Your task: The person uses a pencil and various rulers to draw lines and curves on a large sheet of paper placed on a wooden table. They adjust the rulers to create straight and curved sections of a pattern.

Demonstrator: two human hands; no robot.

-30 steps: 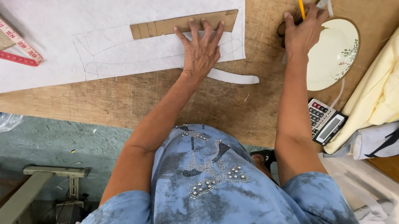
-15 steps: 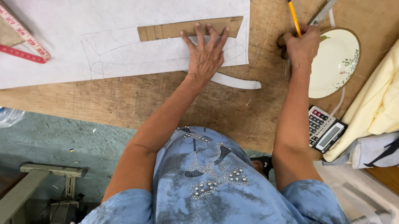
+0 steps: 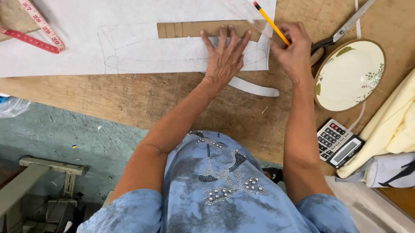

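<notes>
marking is the step in hand: our left hand (image 3: 225, 60) presses flat, fingers spread, on the cardboard strip (image 3: 199, 29) over the white paper (image 3: 133, 22), our right hand (image 3: 294, 50) pinches the yellow pencil (image 3: 270, 23) at the strip's end, needing steady tracing.

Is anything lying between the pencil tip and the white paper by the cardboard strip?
Nothing visible does. The right hand holds the pencil beside the cardboard strip, which the left hand presses onto the white paper.
</notes>
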